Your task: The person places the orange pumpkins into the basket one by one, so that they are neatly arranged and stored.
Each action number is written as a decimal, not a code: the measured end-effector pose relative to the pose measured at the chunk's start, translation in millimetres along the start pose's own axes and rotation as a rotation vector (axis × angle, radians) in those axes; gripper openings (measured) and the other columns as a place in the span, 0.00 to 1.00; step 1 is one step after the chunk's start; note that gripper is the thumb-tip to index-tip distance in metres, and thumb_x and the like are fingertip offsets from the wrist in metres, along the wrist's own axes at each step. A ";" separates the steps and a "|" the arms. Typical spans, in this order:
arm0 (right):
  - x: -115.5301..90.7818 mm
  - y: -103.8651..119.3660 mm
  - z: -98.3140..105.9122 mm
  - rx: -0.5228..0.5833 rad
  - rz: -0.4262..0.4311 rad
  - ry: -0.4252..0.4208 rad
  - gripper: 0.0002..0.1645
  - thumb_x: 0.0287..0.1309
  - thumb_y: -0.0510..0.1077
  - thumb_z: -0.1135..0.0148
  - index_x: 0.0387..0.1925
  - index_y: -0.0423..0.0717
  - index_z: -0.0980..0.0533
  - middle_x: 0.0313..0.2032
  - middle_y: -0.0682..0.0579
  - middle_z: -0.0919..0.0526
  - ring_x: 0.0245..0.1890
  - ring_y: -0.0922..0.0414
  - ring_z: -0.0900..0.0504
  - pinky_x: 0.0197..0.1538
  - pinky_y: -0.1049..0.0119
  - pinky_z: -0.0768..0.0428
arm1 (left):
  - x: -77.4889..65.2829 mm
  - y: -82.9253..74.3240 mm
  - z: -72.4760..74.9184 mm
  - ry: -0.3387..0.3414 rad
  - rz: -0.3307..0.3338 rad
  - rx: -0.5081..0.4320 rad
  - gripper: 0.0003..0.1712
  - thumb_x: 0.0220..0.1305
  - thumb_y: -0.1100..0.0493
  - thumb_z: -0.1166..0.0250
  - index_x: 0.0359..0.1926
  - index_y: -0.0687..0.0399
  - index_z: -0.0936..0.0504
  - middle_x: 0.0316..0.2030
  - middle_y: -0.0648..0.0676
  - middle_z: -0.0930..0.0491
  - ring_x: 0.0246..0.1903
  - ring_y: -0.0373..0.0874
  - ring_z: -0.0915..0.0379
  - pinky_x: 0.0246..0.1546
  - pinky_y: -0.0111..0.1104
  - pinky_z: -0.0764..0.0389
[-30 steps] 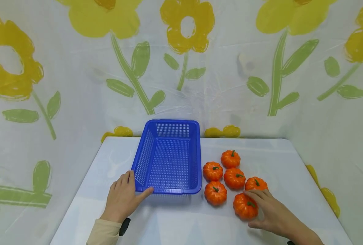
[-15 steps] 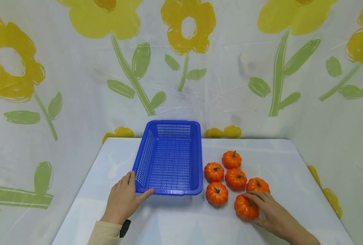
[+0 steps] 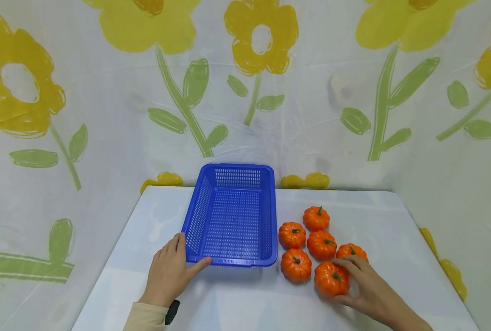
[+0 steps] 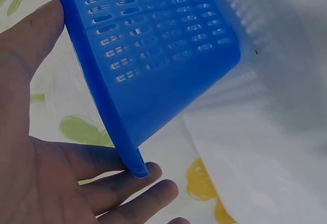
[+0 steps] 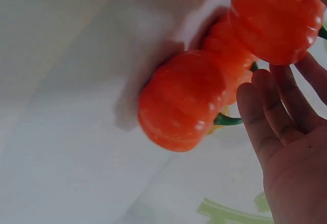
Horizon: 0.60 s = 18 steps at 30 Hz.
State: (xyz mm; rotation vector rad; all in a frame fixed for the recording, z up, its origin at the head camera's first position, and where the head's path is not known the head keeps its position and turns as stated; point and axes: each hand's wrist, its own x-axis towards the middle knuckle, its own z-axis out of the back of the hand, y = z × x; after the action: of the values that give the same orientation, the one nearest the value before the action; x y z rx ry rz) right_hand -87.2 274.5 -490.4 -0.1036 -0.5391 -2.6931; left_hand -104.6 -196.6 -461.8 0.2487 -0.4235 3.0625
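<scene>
A blue plastic basket (image 3: 243, 263) with slotted walls stands on the table, nothing inside it. My left hand (image 3: 165, 275) holds its near left corner, thumb along the front rim and fingers at the left side. The left wrist view has the basket wall (image 4: 168, 76) between thumb and fingers. My right hand (image 3: 369, 288) grips a small orange pumpkin (image 3: 327, 279) with a green stem, thumb and fingers on its right side. In the right wrist view this pumpkin (image 5: 276, 20) is partly cut off by the frame. Another pumpkin (image 3: 351, 250) sits just behind the right hand, partly covered.
Several more orange pumpkins (image 3: 296, 265) stand close together between the basket and the right hand. The white table (image 3: 245, 303) ends at a cloth backdrop (image 3: 303, 138) printed with yellow flowers, which also hangs at both sides.
My right hand has closed its thumb and fingers on the nearest pumpkin, which has shifted slightly left and away from its place. The left hand stays at the basket corner. The head view has shifted slightly.
</scene>
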 end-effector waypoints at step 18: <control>59.1 52.3 10.2 0.216 0.150 -0.175 0.49 0.38 0.63 0.27 0.63 0.58 0.35 0.60 0.61 0.34 0.60 0.63 0.34 0.59 0.68 0.30 | -1.2 -2.1 0.0 0.014 0.021 0.011 0.67 0.46 0.16 0.56 0.65 0.73 0.41 0.60 0.72 0.37 0.57 0.67 0.37 0.52 0.59 0.33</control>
State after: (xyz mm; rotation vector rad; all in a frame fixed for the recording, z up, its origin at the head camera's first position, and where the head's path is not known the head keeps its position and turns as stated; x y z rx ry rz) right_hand -121.3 212.6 -453.8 -0.3096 -0.8368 -2.4771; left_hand -103.2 -194.6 -461.5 0.2239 -0.4121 3.0859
